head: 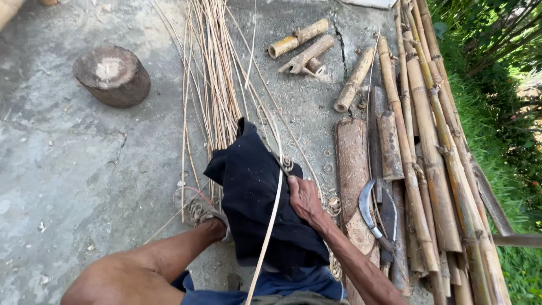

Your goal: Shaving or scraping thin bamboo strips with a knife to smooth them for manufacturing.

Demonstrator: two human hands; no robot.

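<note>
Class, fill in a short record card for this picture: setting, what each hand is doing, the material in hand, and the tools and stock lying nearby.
Setting: concrete floor, grass at the right
Right hand: pressing a thin bamboo strip against a dark cloth over the knee
Left hand: hidden from view
Strips: bundle of thin strips ahead
Tools: curved sickle on a log
Stock: bamboo poles, wooden block
</note>
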